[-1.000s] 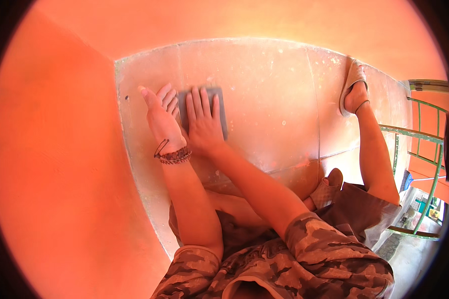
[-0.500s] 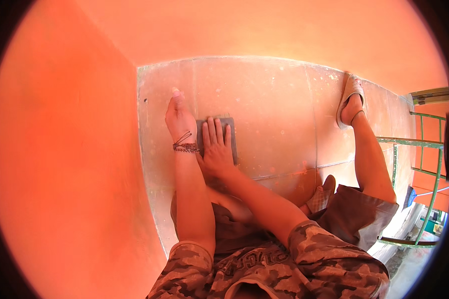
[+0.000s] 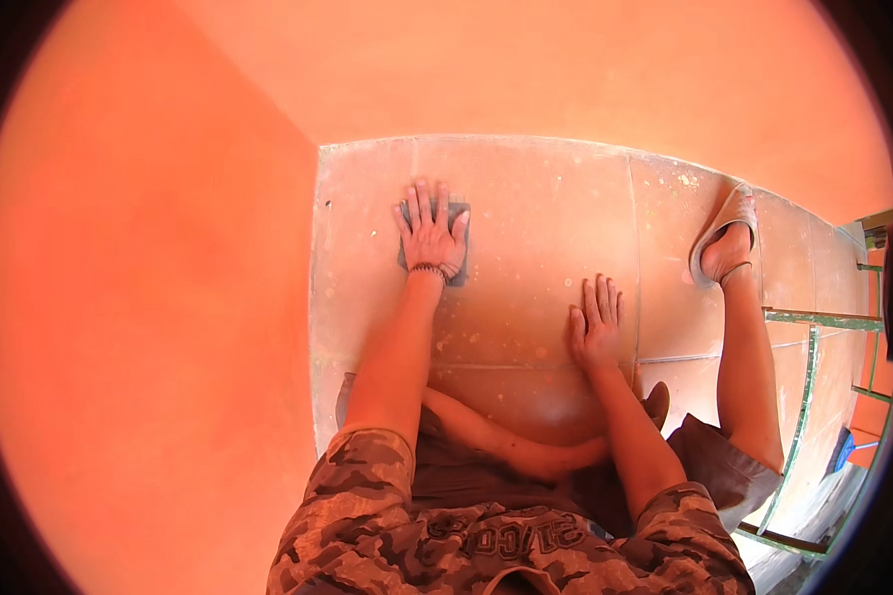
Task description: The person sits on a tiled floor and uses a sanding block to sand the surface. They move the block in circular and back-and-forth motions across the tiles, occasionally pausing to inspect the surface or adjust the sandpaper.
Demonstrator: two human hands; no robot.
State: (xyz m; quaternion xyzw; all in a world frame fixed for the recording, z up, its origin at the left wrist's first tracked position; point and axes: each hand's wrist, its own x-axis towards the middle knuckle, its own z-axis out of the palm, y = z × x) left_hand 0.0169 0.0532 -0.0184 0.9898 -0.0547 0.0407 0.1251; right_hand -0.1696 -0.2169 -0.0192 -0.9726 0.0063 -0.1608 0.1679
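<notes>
My left hand (image 3: 430,238) lies flat with its fingers spread over a dark grey rectangular sheet (image 3: 459,268), which may be sandpaper. The sheet rests on the pale, speckled tile floor (image 3: 526,228); its middle is hidden beneath the palm. A dark bracelet (image 3: 428,270) circles the left wrist. Farther right, my right hand (image 3: 597,327) is palm down on the tiles, fingers stretched out and nothing in it.
Orange walls (image 3: 139,297) meet the floor at the left and the far side. My foot in a checked slipper (image 3: 739,213) stands near the far wall. At the right are a worn green metal frame (image 3: 833,320) and a blue object (image 3: 843,449).
My left hand has come down onto the sheet from beside it. My right hand has left the sheet and moved right onto the tiles. The view has shifted slightly.
</notes>
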